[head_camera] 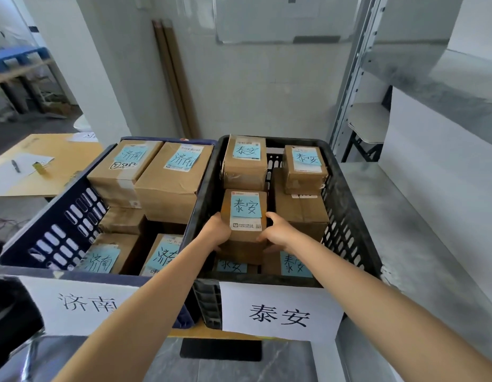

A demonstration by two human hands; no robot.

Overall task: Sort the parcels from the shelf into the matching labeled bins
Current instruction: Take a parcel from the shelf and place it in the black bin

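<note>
Cardboard parcel (247, 224) gripped between left hand (217, 230) and right hand (279, 230) in black bin (345, 216) | blue bin (68, 224) holds boxes (167, 175)

Well off to the left of your left hand (217, 230), and farther back, a wooden bench (60, 161) carries a white paper sheet (2, 177), with a pen (16, 165) and a yellow binder clip (42, 168) on it. Under your hands, a blue bin (54, 224) and a black bin (346, 216) stand touching, side by side, on a yellow surface (209, 332).
</note>
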